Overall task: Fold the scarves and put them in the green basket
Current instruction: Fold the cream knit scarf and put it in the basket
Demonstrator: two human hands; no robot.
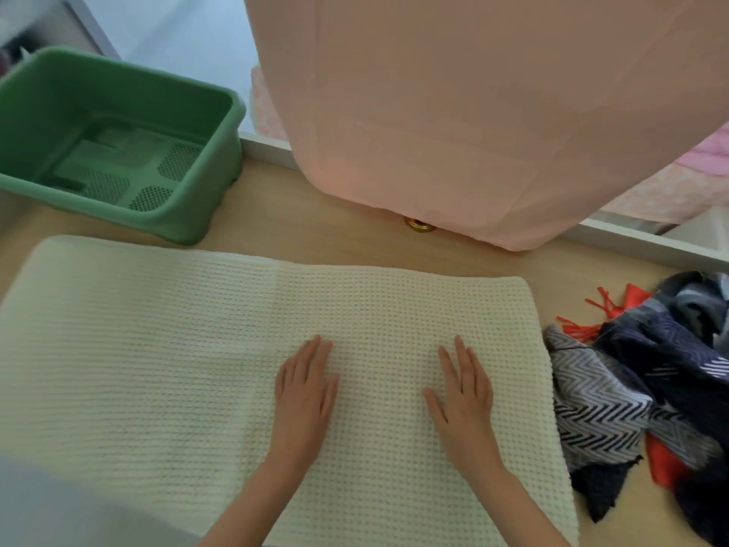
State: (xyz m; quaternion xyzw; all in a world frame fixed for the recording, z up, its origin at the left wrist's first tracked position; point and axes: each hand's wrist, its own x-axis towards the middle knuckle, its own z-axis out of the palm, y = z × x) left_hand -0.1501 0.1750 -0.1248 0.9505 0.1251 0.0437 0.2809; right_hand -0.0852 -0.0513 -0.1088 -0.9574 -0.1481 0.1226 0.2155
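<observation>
Both hands flat on the cream scarf (157, 369), which lies spread on the table (335, 232). Left hand (304, 396) and right hand (465, 400) side by side, fingers straight, gripping nothing. Green basket (177, 227) on table at far left, just beyond the scarf. Pile of dark scarves (651, 388) against its right edge
</observation>
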